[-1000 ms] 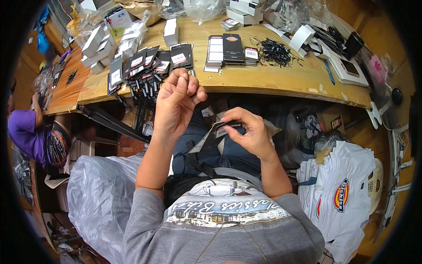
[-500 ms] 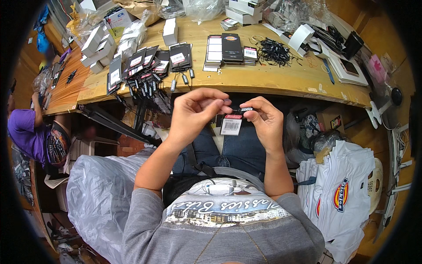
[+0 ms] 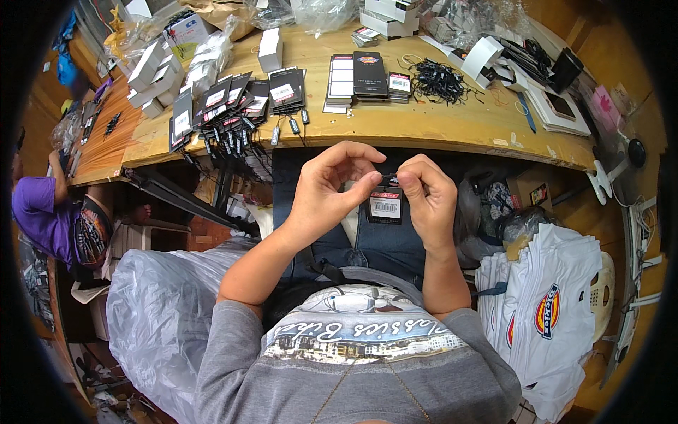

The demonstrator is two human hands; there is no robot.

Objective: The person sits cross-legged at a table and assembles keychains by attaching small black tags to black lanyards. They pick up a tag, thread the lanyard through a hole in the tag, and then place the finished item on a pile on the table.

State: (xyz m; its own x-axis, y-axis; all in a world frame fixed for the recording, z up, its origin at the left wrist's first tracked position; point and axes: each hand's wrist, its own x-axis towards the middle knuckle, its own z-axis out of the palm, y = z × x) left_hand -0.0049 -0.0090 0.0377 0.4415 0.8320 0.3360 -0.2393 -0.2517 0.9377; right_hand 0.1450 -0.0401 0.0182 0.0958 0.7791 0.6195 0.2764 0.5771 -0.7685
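Over my lap, just off the table's near edge, my left hand [image 3: 332, 185] and my right hand [image 3: 429, 198] face each other with thumbs and fingers pinched. Between them runs a short black tag string [image 3: 389, 176], gripped at either side; its ends are hidden by the fingertips. From it hangs a black hang tag [image 3: 385, 205] with a red band and a white barcode label. On the table to the left lie several finished-looking black tags [image 3: 283, 92] with strings and small black seals dangling over the edge.
A heap of loose black strings [image 3: 439, 80] lies beside stacks of black cards [image 3: 370, 74] and labels [image 3: 399, 83]. White boxes [image 3: 270, 51] stand farther back. Folded white shirts [image 3: 540, 304] are at my right, a plastic bag [image 3: 159, 318] at my left. Another person in purple [image 3: 44, 219] sits far left.
Both hands have come closer together, the left one moving right. The hang tag has shifted right and now shows its layered black lower card below the barcode label.
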